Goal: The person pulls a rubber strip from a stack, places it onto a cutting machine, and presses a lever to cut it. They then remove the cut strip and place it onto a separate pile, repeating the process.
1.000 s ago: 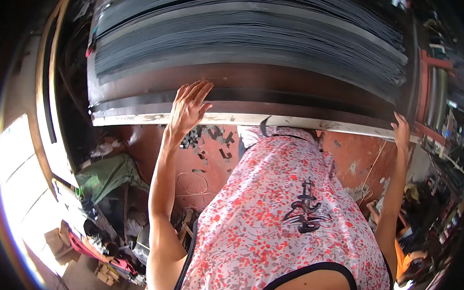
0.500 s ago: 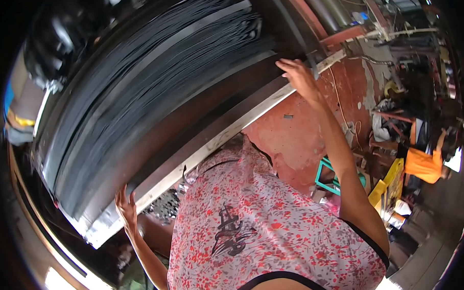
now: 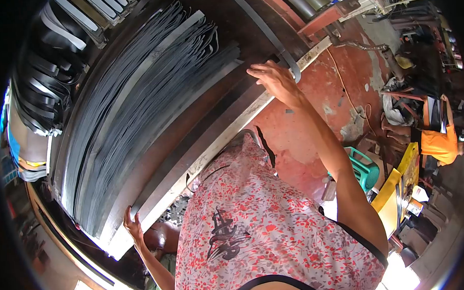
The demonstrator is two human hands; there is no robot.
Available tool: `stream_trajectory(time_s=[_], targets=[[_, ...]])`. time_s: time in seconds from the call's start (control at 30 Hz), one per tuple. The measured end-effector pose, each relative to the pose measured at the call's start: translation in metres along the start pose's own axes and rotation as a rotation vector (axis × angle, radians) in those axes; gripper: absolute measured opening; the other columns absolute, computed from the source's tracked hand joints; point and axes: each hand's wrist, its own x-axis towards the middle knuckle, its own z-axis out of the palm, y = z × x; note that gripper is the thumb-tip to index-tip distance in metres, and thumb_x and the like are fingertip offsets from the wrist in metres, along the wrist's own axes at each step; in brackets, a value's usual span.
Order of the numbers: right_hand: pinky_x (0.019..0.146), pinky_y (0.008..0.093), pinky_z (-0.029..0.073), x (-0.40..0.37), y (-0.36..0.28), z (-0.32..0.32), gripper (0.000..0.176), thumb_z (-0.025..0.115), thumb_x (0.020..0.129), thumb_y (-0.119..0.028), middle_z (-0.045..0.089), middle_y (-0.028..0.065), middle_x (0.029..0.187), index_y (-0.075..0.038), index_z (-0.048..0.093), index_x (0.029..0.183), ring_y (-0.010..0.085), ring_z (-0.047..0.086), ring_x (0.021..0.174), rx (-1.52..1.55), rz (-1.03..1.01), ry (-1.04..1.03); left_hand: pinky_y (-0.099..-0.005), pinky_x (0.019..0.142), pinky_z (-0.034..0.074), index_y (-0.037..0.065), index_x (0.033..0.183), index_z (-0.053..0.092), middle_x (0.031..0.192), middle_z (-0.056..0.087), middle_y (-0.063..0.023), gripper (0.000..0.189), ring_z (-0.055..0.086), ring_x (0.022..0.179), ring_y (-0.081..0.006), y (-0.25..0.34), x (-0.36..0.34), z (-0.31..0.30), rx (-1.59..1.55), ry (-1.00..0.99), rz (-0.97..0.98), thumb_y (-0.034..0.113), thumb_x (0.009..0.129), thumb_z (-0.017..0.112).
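My left hand [image 3: 133, 227] is at the near-left end of a long dark strip [image 3: 191, 141], its fingertips apart and touching the strip's edge. At the strip's other end, my right hand [image 3: 276, 81] lies over it with fingers stretched out. The strip runs along the pale front edge [image 3: 217, 150] of a dark table. Behind it is a thick, fanned pile of thin black strips [image 3: 138, 107], with a few wider grey ones among them. Whether either palm presses on the strip cannot be made out.
Black looped bands [image 3: 41, 90] hang at the upper left. A narrow grey band [image 3: 263, 29] crosses the table's far right. Beyond the reddish floor are a green stool [image 3: 363, 170], a yellow bench [image 3: 397, 185] and a person in orange [image 3: 439, 145].
The view has shifted, and the pile and strip look sharper. My right hand appears further left in the picture, nearer the grey band's end. Both hands stay by the strip's ends.
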Motion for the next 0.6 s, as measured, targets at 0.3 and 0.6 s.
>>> stream_trajectory(time_s=[0.3, 0.6], targets=[[0.088, 0.0377, 0.052, 0.004, 0.007, -0.011, 0.042, 0.071, 0.076, -0.008, 0.063, 0.0044, 0.119, -0.013, 0.065, 0.117, 0.0277, 0.059, 0.108, 0.019, 0.018, -0.094, -0.0432, 0.096, 0.047, -0.001, 0.122, 0.058, 0.122, 0.062, -0.0189, 0.039, 0.059, 0.111, -0.0377, 0.02, -0.001, 0.001, 0.006, 0.019, -0.015, 0.004, 0.084, 0.066], [0.096, 0.0382, 0.048, 0.035, -0.011, -0.047, 0.041, 0.068, 0.082, -0.006, 0.058, 0.0102, 0.129, -0.009, 0.062, 0.122, 0.0301, 0.058, 0.113, 0.116, 0.106, -0.277, -0.0454, 0.101, 0.042, 0.0, 0.125, 0.056, 0.123, 0.061, -0.0184, 0.049, 0.055, 0.116, -0.0382, 0.022, -0.002, 0.004, 0.047, 0.034, 0.012, 0.007, 0.079, 0.07]])
